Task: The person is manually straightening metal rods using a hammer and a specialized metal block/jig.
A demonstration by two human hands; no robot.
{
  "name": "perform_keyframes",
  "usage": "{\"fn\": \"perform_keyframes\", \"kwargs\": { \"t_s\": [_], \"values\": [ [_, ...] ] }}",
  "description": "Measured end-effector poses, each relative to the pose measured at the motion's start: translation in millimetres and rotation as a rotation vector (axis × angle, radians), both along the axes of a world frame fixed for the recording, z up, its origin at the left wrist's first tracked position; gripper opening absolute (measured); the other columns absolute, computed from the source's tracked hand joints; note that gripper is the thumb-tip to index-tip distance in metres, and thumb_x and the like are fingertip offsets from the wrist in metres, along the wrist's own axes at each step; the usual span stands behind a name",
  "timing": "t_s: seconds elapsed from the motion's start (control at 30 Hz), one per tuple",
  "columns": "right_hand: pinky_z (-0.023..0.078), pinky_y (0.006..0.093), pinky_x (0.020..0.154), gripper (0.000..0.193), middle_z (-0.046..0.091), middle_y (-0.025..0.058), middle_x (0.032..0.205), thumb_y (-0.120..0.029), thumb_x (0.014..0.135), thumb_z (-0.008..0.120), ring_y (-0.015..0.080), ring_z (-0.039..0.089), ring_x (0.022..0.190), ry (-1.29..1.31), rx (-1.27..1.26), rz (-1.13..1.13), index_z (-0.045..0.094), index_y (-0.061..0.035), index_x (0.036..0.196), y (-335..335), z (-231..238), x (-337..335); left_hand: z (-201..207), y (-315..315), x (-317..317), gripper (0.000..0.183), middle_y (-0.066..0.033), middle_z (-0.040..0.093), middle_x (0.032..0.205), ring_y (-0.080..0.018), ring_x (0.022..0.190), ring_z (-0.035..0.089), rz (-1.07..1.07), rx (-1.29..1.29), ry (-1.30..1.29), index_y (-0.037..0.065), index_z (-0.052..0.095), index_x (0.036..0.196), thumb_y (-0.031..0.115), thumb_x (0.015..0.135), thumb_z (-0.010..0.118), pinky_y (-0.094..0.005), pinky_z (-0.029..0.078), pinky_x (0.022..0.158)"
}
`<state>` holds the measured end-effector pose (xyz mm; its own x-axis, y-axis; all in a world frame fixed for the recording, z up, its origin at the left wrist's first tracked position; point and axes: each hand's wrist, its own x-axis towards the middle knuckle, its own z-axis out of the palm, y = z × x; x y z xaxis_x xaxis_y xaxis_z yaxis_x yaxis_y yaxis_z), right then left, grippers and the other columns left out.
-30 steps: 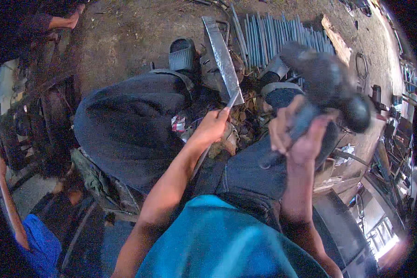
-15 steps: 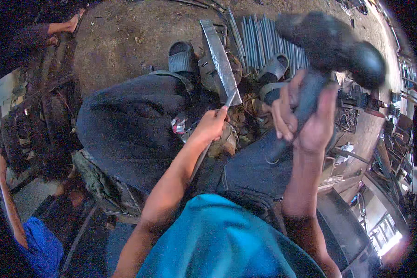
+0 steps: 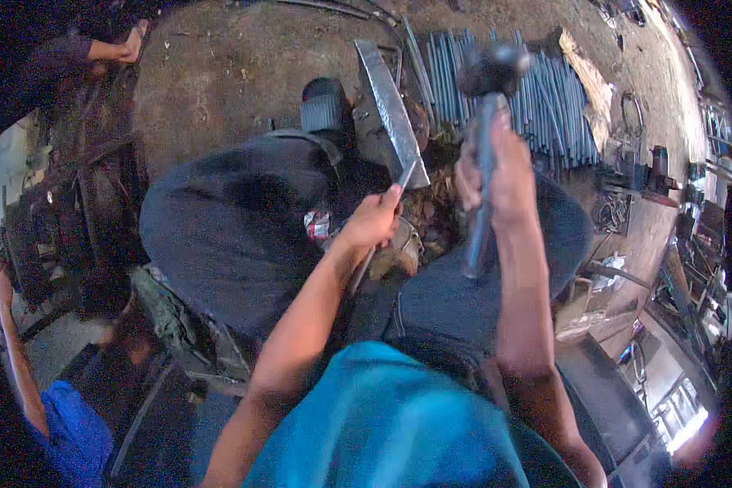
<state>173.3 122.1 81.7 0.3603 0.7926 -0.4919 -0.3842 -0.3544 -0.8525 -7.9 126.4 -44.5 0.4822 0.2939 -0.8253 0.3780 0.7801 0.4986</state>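
My left hand (image 3: pixel 372 220) is closed round a thin metal rod (image 3: pixel 364 267) that runs back between my thighs. The rod's front tip meets the near end of a long, flat, silvery metal strip (image 3: pixel 389 106) with a hammered-looking surface; I cannot tell whether they are joined. My right hand (image 3: pixel 508 175) grips the blue-grey handle of a hammer (image 3: pixel 478 244), raised to the right of the strip. The hammer's dark head (image 3: pixel 493 68) is blurred by motion. Beneath the strip is a brownish block (image 3: pixel 368 122), partly hidden.
Many grey metal rods (image 3: pixel 557 114) lie side by side on the dirt floor ahead, right. A sandal (image 3: pixel 324 110) shows beyond my left knee. A red-and-white packet (image 3: pixel 317 224) lies between my legs. Another person's blue sleeve (image 3: pixel 73 427) is at lower left, a bare foot (image 3: pixel 132 45) at upper left.
The hammer has swung left and turned more upright, its head now in front of the rods. My right hand moved left with it. My left hand and the strip stay nearly still.
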Motion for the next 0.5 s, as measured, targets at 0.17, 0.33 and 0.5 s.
{"fn": "perform_keyframes", "kwargs": {
  "t_s": [0.17,0.33,0.5],
  "values": [
    [0.031,0.0260,0.030,0.053,0.039,0.0028,0.049,-0.056,0.093,0.038,0.0120,0.036,0.033,0.214,0.481,0.060,0.045,-0.0037,0.089,-21.1,31.9,-4.6,0.2,7.8,-0.8,0.043,0.0058,0.036,0.056,-0.0052,0.044,0.031,0.047,-0.152,0.040,0.011,0.046,0.081,0.052,0.095,0.039,-0.0240,0.028,0.040],
    [0.033,0.0252,0.037,0.042,0.044,0.0006,0.051,-0.043,0.097,0.043,0.0079,0.042,0.040,0.058,-0.244,0.142,0.049,-0.0060,0.079,-75.6,-93.2,-34.7,-12.3,0.8,0.2,0.044,0.0019,0.050,0.065,-0.0094,0.056,0.047,-0.036,0.012,-0.093,0.010,0.054,0.080,0.049,0.096,0.040,-0.0254,0.040,0.055],
    [0.035,0.0252,0.030,0.043,0.044,0.0005,0.049,-0.048,0.096,0.042,0.0103,0.041,0.033,0.188,-0.264,-0.099,0.046,-0.0107,0.075,-61.5,-82.3,-10.1,-1.9,0.4,3.2,0.042,-0.0015,0.058,0.077,-0.0113,0.072,0.054,0.036,0.065,0.048,0.005,0.058,0.087,0.045,0.095,0.046,-0.0282,0.044,0.070]
  ]
}}
